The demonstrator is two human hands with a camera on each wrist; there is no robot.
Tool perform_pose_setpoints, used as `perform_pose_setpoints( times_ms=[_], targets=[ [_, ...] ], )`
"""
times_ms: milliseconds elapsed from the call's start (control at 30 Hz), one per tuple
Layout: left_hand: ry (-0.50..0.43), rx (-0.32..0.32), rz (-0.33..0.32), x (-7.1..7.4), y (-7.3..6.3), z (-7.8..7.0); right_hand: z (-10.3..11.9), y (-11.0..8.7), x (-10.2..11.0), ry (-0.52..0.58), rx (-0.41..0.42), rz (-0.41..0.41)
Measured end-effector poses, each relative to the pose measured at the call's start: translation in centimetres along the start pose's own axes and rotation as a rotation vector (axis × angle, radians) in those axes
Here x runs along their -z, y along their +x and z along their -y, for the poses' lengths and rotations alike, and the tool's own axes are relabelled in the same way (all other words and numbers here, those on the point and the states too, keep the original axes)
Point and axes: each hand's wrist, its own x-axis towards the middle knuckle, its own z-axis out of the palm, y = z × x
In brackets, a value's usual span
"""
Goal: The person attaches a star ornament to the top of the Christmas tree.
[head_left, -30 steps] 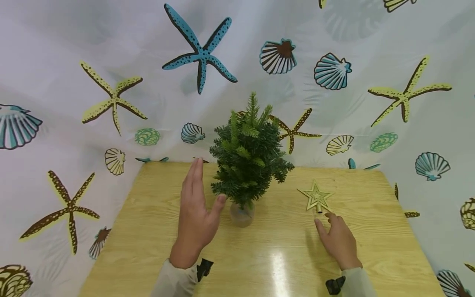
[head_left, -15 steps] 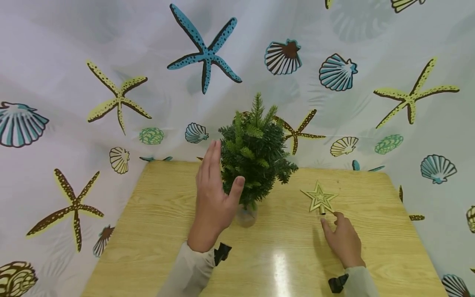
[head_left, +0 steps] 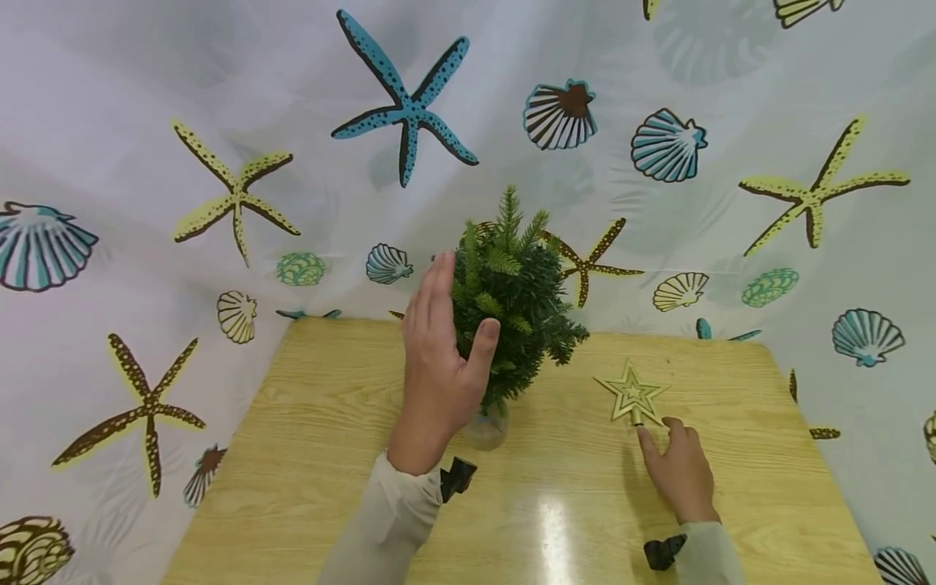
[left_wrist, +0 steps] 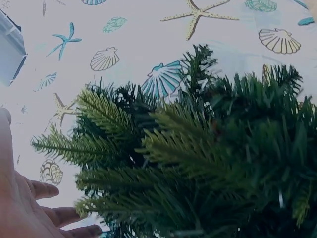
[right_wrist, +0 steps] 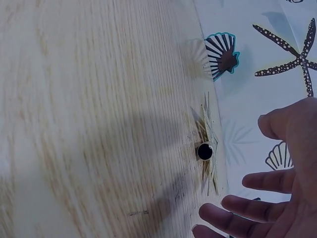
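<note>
Lying near relaxed right grip [head_left: 678,471], one gold star [head_left: 633,396], beside straight-fingered left grip [head_left: 441,374], one tree [head_left: 528,309]

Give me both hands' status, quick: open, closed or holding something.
Left hand: open, holding nothing, beside the tree.
Right hand: open, holding nothing, near the star.

tree [left_wrist: 198,153] incomplete in left-wrist view
</note>
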Motion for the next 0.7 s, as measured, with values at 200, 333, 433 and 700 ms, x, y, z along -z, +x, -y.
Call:
perform_pose_setpoints(
  times_ms=[200,333,433,700],
  targets=[
    [0.042,0.054,0.018,-0.2,0.8,-0.9,-0.2,0.2,-0.2,0.006,-0.023,0.012],
    [0.029,0.066,-0.033,-0.4,1.8,-1.0,-0.3,0.7,-0.5,0.004,-0.038,0.027],
    [-0.023,0.074,-0.07,-0.8,2.4,-1.3,-0.5,1.0,-0.7,-0.003,-0.043,0.024],
    [-0.07,0.074,-0.075,-1.9,3.3,-2.6,-0.7,1.3,-0.9,-0.006,-0.072,0.017]
  ],
)
